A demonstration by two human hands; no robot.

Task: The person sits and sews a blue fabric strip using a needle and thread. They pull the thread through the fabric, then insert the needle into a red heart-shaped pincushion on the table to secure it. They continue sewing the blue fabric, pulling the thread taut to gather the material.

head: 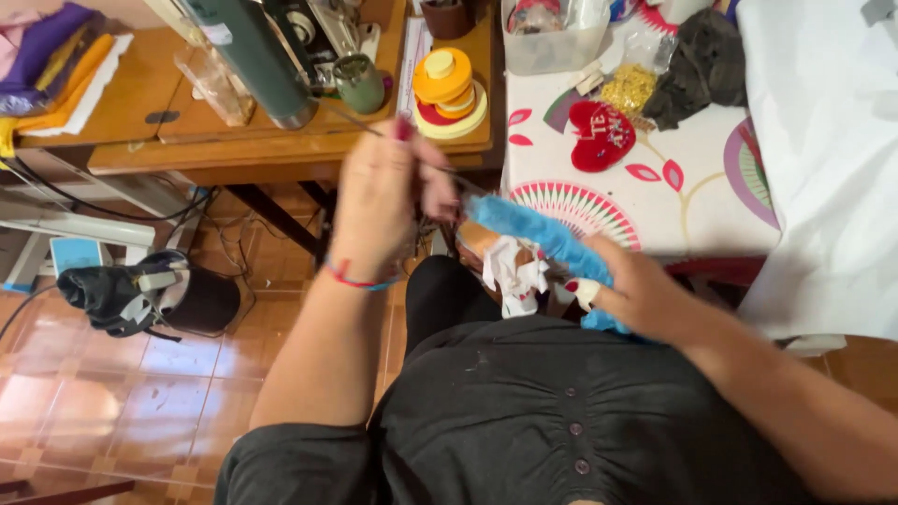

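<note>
Head view. Left hand, centre of frame, raised; its grip is pinched narrow on a thin dark metal rod-like tool that slants toward the upper left. Whether it is a needle or a scissor blade cannot be told. Right hand, right of centre, grips closed around a fuzzy blue plush fabric tube, soft pile, elongated, tilted down to the right. White crumpled stuffing material bulges just beneath it, over the lap. Upper left: brown wooden surface, smooth, straight front edge, carrying a stack of yellow and red flat round spools. Upper right: floral-printed cloth-covered surface with a red heart-shaped felt piece. Lower left: glossy orange tiled floor.
</note>
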